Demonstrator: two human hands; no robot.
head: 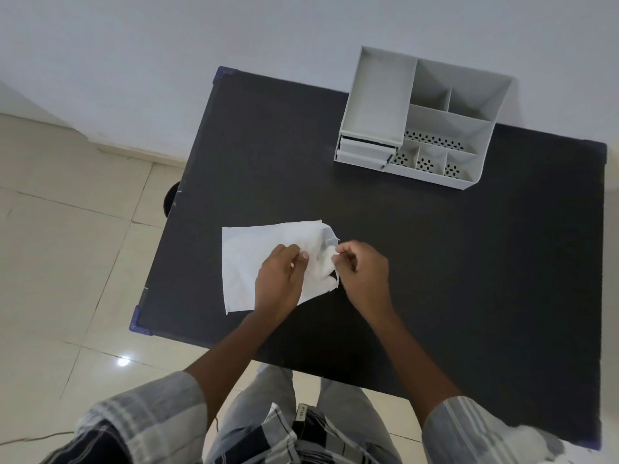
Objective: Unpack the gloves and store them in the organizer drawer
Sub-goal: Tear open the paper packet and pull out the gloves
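A flat white packet of gloves (249, 259) lies on the black table (435, 262), left of its middle. My left hand (279, 279) rests on the packet and pinches its crumpled right part. My right hand (361, 269) pinches the packet's right edge, where the wrapper is bunched up. The gloves themselves are not visible apart from the wrapper. A grey desk organizer (422, 118) stands at the table's far edge, with two small shut drawers (365, 154) at its lower left front.
The organizer has several open compartments, some with perforated bottoms. The table's left corners carry blue guards (139, 324). A tiled floor (67, 246) lies to the left, with a dark round object (172, 202) under the table edge. A white wall stands behind.
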